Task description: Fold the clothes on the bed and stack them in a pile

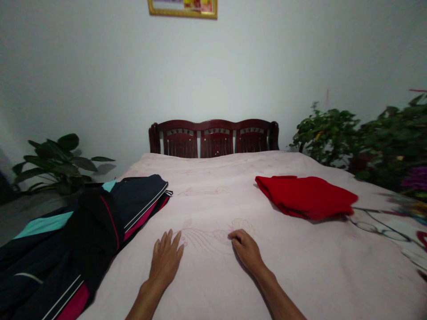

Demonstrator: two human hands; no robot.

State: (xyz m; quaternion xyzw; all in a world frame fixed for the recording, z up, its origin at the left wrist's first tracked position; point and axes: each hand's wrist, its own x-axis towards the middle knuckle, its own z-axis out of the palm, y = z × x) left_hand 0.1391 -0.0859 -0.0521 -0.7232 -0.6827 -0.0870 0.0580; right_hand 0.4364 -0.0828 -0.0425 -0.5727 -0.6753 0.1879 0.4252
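Observation:
My left hand [166,258] lies palm down on the pale pink bedspread [207,284], its fingers spread and nothing in them. To the right, my right hand [248,251] rests on the same cloth with bent fingers pointing left; the thumb sits slightly apart from the index finger, and no object shows there. A faint floral pattern [203,235] runs between the two hands. Beyond my right hand lies a folded red garment [307,198]. Left of my left hand is a pile of dark clothes [90,231] with pink, turquoise and white-striped parts.
A dark red wooden headboard [216,140] stands at the far end. Eyeglasses [380,229] lie beside the red garment. Leafy plants flank the bed, one at left [63,164] and a bushy one at right [328,133]. A gold picture frame [183,14] hangs on the wall.

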